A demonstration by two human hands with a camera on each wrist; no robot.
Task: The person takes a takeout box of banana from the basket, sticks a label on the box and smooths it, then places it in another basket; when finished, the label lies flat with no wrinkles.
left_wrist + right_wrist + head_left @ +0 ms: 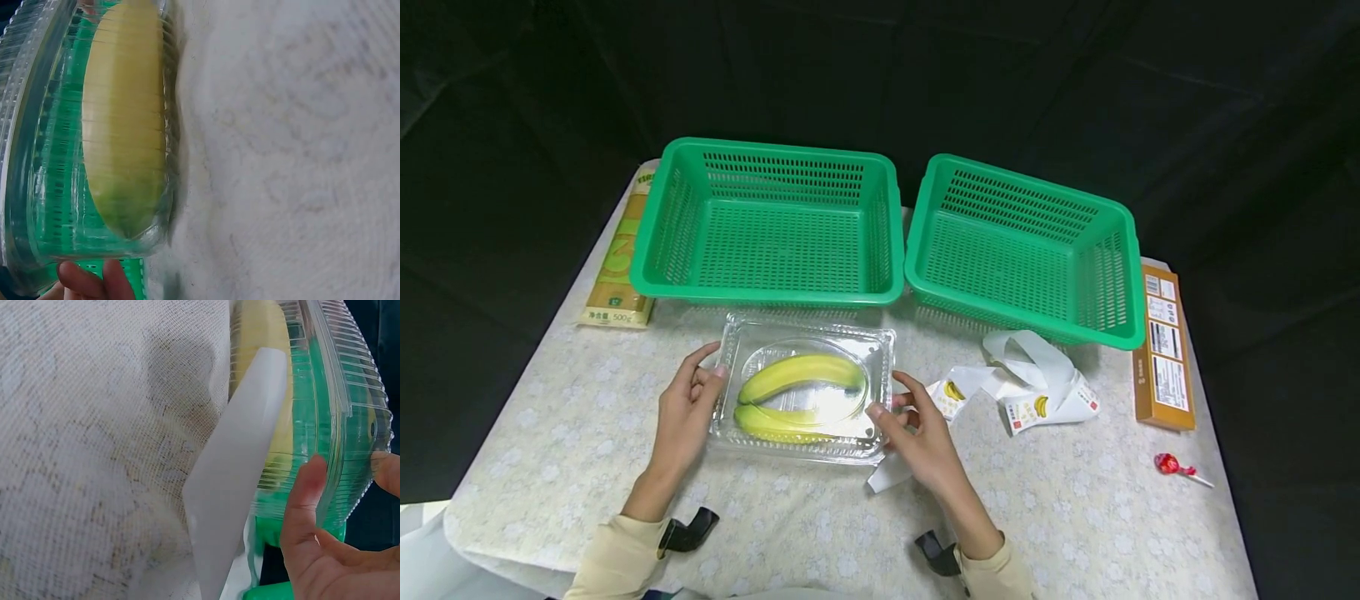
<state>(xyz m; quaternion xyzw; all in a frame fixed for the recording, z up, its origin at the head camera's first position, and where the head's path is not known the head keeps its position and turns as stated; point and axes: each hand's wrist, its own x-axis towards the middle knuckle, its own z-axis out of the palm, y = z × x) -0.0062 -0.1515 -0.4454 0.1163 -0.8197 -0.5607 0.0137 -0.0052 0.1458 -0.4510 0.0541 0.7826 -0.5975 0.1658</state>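
A clear plastic box (pixel 831 400) with its lid on lies in front of the left basket, with two bananas (pixel 801 372) inside it. My left hand (pixel 683 410) holds its left edge, thumb at the rim; in the left wrist view fingertips (pixel 84 279) touch the box's end. At the right edge my right hand (pixel 921 433) grips the box, thumb on the lid and fingers at the side. A white paper strip (pixel 234 475) passes by the right hand, partly hidden. Its folded part (pixel 1048 404), printed with bananas, lies to the right.
Two green baskets (pixel 767 296) (pixel 1022 321) stand side by side at the back. A yellow 500g packet (pixel 617 267) lies at the left. On the right are an orange box (pixel 1165 350) and a red lollipop (pixel 1167 463).
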